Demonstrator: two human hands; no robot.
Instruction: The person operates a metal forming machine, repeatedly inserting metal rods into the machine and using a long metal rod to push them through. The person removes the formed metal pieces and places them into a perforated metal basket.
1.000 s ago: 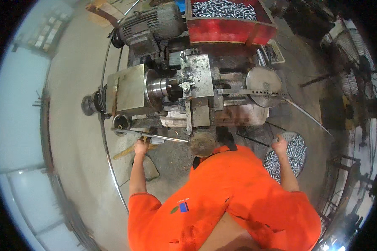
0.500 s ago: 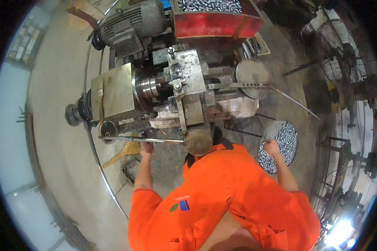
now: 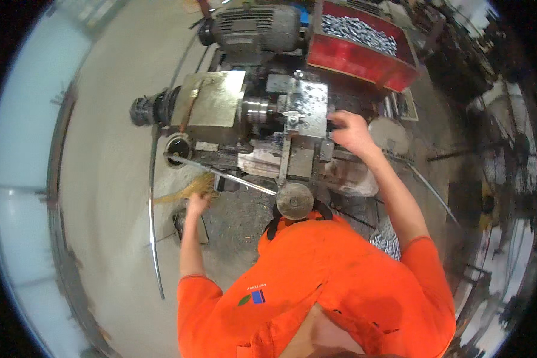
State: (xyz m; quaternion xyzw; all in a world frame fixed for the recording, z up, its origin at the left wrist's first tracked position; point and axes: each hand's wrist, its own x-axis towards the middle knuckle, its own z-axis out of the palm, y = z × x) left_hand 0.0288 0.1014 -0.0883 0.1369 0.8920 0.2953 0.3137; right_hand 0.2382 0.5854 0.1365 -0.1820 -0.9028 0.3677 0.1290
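Note:
My right hand is at the right side of the drilled metal block on a greasy lathe-like machine. Its fingers are bent together at the block's edge; whatever they hold is hidden. Left of the block sits a shiny round spindle, beside a box-shaped metal cover. My left hand hangs low, below a long steel rod and in front of a straw broom. Blur hides how its fingers are set. A round metal disc stands at the rod's right end, close to my body.
A red bin full of small metal parts stands at the back, right of an electric motor. More shiny parts lie in a container by my right arm. Another disc and a thin rod stick out on the right.
My right hand has moved up and left from the container of metal parts to the block. My left hand has shifted slightly down from the rod. The whole view has turned and shifted.

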